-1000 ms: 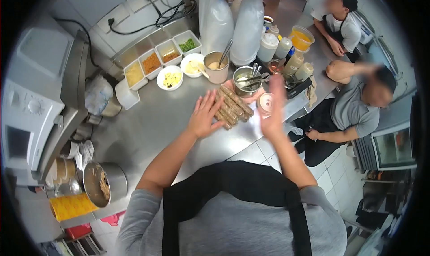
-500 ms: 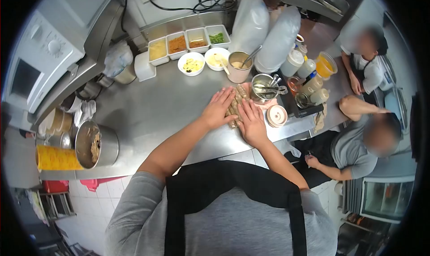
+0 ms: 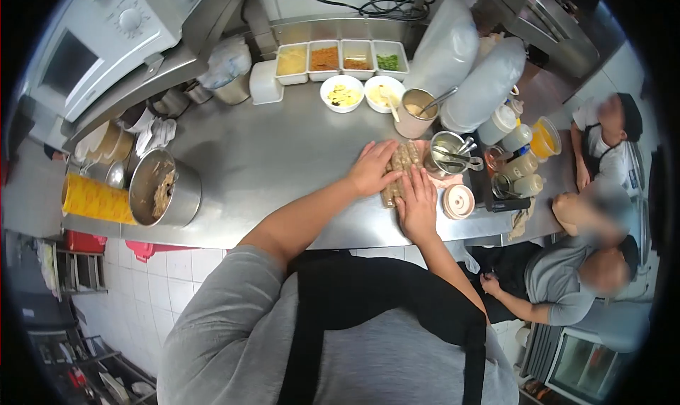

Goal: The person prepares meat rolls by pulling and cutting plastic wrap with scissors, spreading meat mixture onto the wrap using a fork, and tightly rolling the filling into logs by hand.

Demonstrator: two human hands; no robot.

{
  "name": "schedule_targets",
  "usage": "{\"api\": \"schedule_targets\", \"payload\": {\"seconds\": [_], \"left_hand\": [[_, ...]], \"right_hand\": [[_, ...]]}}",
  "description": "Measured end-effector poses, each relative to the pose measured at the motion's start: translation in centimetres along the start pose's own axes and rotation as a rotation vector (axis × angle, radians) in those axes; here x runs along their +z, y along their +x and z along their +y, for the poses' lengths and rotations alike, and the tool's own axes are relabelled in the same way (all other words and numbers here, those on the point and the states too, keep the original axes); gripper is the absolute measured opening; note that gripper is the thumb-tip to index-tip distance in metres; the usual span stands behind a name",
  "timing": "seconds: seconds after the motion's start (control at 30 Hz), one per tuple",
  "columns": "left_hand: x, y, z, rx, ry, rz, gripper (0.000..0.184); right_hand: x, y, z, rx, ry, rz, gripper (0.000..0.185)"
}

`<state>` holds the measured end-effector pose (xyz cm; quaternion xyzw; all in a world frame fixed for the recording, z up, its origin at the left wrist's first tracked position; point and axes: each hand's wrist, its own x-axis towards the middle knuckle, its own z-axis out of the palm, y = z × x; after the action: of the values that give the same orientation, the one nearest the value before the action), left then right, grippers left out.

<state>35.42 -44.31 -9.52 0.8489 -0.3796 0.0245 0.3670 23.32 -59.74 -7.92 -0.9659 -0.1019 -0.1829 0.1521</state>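
Several long brown wrapped rolls point(image 3: 404, 157) lie side by side on the steel counter point(image 3: 283, 150). Flat across their left side rests my left hand point(image 3: 373, 168), its fingers stretched out. My right hand point(image 3: 418, 203) lies on their right side, also with extended fingers. Both hands touch the rolls and partly cover them. Just right of the rolls stands a metal pot point(image 3: 446, 154) with spoons and tongs in it, on a pink cloth. A round pinkish lid point(image 3: 458, 201) sits beside my right hand.
White containers of toppings point(image 3: 325, 60) line the back, with two white bowls point(image 3: 342, 94) before them. Squeeze bottles point(image 3: 498, 125) stand at right. A large pot point(image 3: 165, 187) and yellow roll point(image 3: 97, 198) are at left. Two people point(image 3: 610, 132) are at the right.
The right hand, raised beside the rolls a second ago, came down onto them and remains there. The left hand stays on the rolls. The view has shifted, moving the counter's objects rightward in the picture.
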Motion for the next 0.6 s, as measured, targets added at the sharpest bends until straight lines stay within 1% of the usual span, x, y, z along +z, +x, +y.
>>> {"api": "schedule_targets", "payload": {"seconds": [0.03,0.13,0.17,0.23,0.3,0.37,0.43,0.5,0.53,0.6], "left_hand": [[0.1,-0.1,0.0,0.002,0.005,0.006,0.066],[0.7,-0.1,-0.6,0.011,0.026,0.015,0.063],[1.5,0.1,-1.4,0.029,0.092,-0.007,0.062],[0.2,0.2,-0.7,-0.033,0.077,-0.154,0.066],[-0.9,0.3,-0.4,-0.017,0.139,-0.216,0.073],[-3.6,-0.7,1.5,0.040,0.208,-0.155,0.077],[-5.1,-2.0,2.3,0.142,0.194,-0.037,0.082],[-7.6,-3.9,3.3,0.262,0.105,0.017,0.082],[-8.9,-5.4,3.8,0.327,0.053,0.032,0.082],[-11.9,-9.3,4.5,0.350,0.131,0.085,0.085]], "right_hand": [[0.0,0.0,0.0,-0.005,0.001,0.003,0.060],[-0.1,-0.2,0.3,-0.001,-0.014,-0.018,0.064],[0.0,-0.3,0.6,-0.009,-0.003,-0.024,0.066],[0.6,0.1,0.5,-0.023,-0.001,-0.064,0.069],[0.4,-0.2,0.5,-0.022,-0.035,-0.105,0.071],[-0.2,-0.4,-0.2,-0.043,-0.048,-0.073,0.073],[-1.4,0.4,-1.4,-0.081,-0.014,-0.006,0.071],[-2.8,1.2,-3.2,-0.111,0.047,0.038,0.070],[-3.3,2.1,-4.4,-0.148,0.139,0.037,0.068],[-4.3,4.0,-7.1,-0.207,0.322,0.038,0.064]]}}
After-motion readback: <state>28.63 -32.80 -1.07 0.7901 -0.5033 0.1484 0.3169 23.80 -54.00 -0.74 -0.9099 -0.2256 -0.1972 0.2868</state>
